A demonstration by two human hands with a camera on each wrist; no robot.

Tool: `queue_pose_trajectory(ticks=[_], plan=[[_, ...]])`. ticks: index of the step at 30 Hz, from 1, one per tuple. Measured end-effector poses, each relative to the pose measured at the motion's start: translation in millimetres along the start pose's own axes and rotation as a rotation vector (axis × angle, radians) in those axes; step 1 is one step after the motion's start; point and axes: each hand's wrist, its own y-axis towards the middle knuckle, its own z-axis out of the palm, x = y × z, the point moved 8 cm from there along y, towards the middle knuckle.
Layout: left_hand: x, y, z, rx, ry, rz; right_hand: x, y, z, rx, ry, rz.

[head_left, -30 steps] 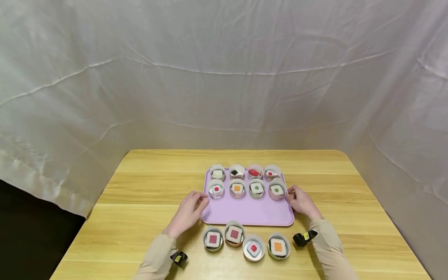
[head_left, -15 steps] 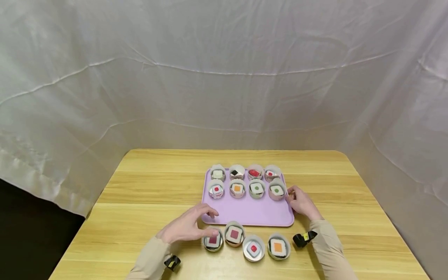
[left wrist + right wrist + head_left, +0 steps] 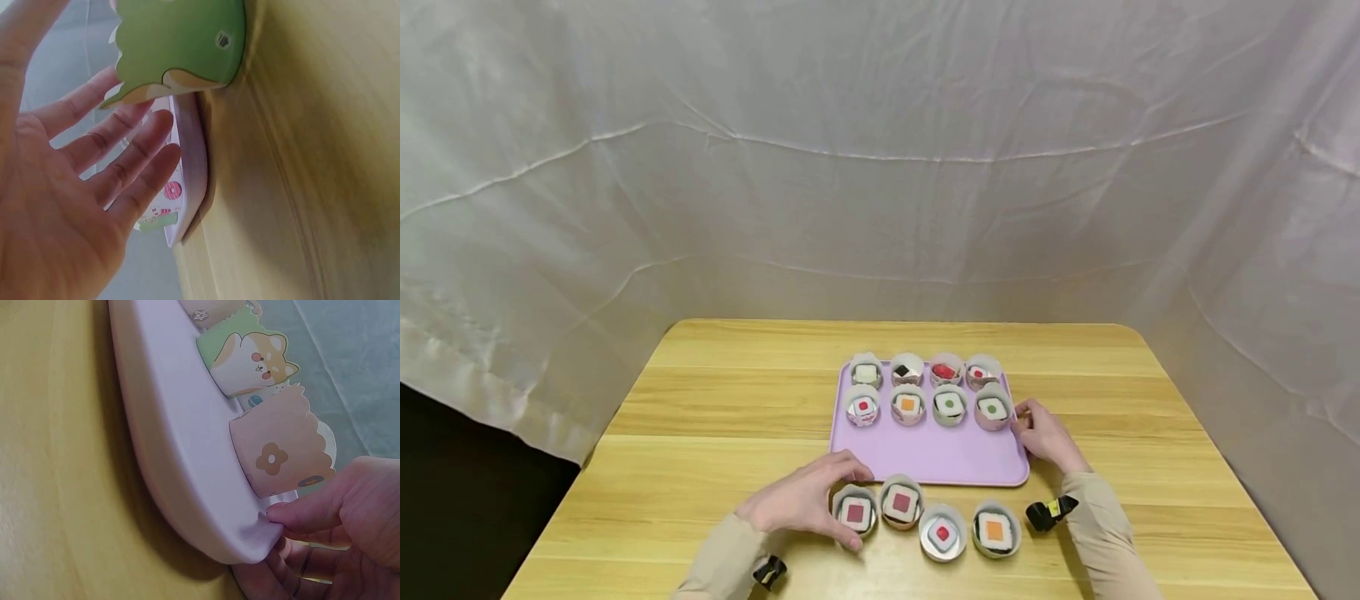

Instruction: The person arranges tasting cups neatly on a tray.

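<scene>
A sushi piece with a dark pink square centre sits in a paper cup (image 3: 841,527) on the table. My left hand (image 3: 801,498) spans this cup, its thumb in front and fingers behind, without a closed grip. In the left wrist view, the cup's green wall (image 3: 181,47) shows beside the loosely extended fingers. My right hand (image 3: 1047,435) holds the right rim of a lilac tray (image 3: 925,457). The right wrist view shows that thumb (image 3: 306,512) on the rim and the other fingers below. Two rows of filled paper cups stand on the tray's far part.
In front of the tray stand another dark-pink-centred sushi cup (image 3: 901,502), a cup with a red-centred piece (image 3: 942,533) and one with an orange-centred piece (image 3: 996,531). Pale cloth (image 3: 925,208) hangs behind the wooden table (image 3: 715,400).
My left hand has moved from the tray's left edge toward me, over to the nearest left cup. My right hand stays at the tray's right rim.
</scene>
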Motion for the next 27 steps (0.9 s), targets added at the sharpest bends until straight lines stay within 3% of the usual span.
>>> queue_pose_trajectory(ticks=[21, 27], plan=[[-8.8, -0.8, 14.1, 0.033, 0.203, 0.000, -1, 0, 0.6, -0.001, 0.001, 0.009], [-9.6, 0.4, 16.8, 0.047, 0.206, -0.008, 0, 0, -0.4, -0.005, -0.008, 0.007]])
